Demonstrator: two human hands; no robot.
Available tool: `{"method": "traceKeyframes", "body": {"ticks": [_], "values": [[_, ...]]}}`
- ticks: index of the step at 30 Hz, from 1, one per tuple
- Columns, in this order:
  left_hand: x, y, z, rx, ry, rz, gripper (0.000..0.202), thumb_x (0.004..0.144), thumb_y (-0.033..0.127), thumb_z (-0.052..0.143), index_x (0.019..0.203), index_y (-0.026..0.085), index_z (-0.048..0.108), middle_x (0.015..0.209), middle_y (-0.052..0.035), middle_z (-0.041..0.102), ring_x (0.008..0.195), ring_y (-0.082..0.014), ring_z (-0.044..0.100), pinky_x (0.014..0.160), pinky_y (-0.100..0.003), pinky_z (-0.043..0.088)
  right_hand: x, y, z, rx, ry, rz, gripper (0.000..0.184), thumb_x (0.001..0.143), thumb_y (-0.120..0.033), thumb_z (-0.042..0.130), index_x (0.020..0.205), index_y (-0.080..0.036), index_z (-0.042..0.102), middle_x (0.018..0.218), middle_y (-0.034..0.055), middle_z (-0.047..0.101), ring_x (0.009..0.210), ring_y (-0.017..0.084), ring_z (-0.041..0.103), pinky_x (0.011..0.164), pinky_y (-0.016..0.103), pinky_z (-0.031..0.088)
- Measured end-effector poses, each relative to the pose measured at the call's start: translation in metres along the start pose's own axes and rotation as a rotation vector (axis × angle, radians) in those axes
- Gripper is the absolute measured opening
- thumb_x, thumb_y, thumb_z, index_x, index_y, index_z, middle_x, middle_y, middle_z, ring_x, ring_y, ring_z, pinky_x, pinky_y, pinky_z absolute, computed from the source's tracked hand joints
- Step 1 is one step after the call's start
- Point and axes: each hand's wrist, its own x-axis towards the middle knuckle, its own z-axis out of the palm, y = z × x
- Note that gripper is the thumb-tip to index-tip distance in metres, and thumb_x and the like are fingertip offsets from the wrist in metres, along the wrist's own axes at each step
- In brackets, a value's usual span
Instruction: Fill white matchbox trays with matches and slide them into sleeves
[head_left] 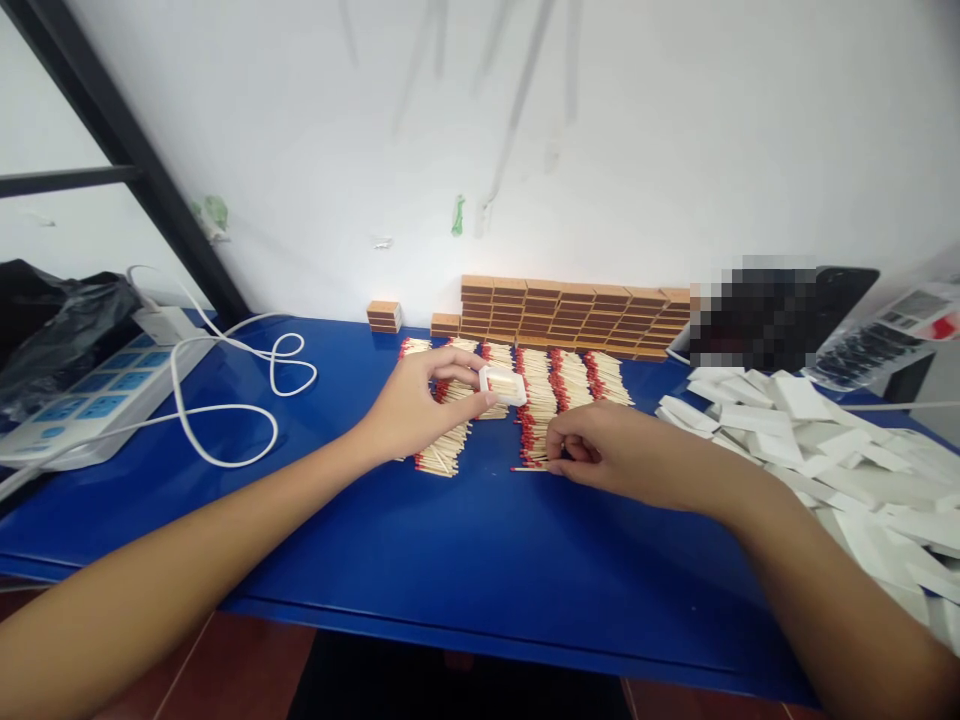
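From the head camera: the left hand pinches a small white tray holding a few matches, above rows of red-tipped matches on a blue desk. The right hand pinches the plain end of a single match at one row's near end. Matchboxes stand stacked behind.

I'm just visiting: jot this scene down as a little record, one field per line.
Left hand: holding a small white tray with matchsticks inside
Right hand: fingertips at a single matchstick; grip unclear
Middle: red-headed matchsticks laid in rows
Behind: stacked matchboxes along the wall
Right side: heaped white pieces
Left side: power strip
Surface: blue table
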Motion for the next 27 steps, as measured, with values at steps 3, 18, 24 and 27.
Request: {"method": "traceKeyframes", "body": {"ticks": [3, 18, 24, 27], "values": [[0.0000, 0.0003, -0.0002, 0.022, -0.004, -0.011, 0.033, 0.081, 0.033, 0.084, 0.108, 0.018, 0.073, 0.098, -0.0057, 0.081, 0.093, -0.0211, 0.077, 0.090, -0.036, 0.058, 0.0006, 0.0022, -0.0001, 0.014, 0.015, 0.004, 0.011, 0.092, -0.026, 0.061, 0.085, -0.023, 0.069, 0.071, -0.0019, 0.065, 0.061, 0.014, 0.054, 0.056, 0.027, 0.037], [-0.0055, -0.0011, -0.0006, 0.478, 0.013, 0.309, 0.029, 0.086, 0.028, 0.077, 0.113, 0.019, 0.071, 0.105, -0.0064, 0.079, 0.103, -0.0251, 0.073, 0.095, -0.043, 0.057, 0.0084, 0.0079, 0.0012, 0.006, 0.111, -0.011, 0.011, 0.091, -0.028, 0.062, 0.084, -0.023, 0.068, 0.065, -0.0030, 0.061, 0.058, 0.013, 0.051, 0.055, 0.027, 0.035], [-0.0045, -0.0002, -0.0007, 0.473, -0.024, 0.293, 0.031, 0.088, 0.034, 0.075, 0.114, 0.018, 0.071, 0.108, -0.0077, 0.079, 0.102, -0.0248, 0.072, 0.094, -0.043, 0.056, 0.0063, 0.0044, -0.0005, 0.034, 0.099, 0.016, 0.011, 0.090, -0.028, 0.061, 0.082, -0.023, 0.067, 0.064, -0.0032, 0.061, 0.058, 0.013, 0.051, 0.056, 0.026, 0.036], [-0.0051, 0.0010, -0.0006, 0.462, -0.032, 0.279, 0.031, 0.089, 0.036, 0.075, 0.115, 0.018, 0.071, 0.107, -0.0075, 0.078, 0.103, -0.0255, 0.072, 0.094, -0.043, 0.055, 0.0039, 0.0008, -0.0013, 0.033, 0.077, 0.042, 0.009, 0.088, -0.026, 0.062, 0.080, -0.023, 0.066, 0.065, -0.0028, 0.062, 0.058, 0.013, 0.051, 0.055, 0.027, 0.036]]}}
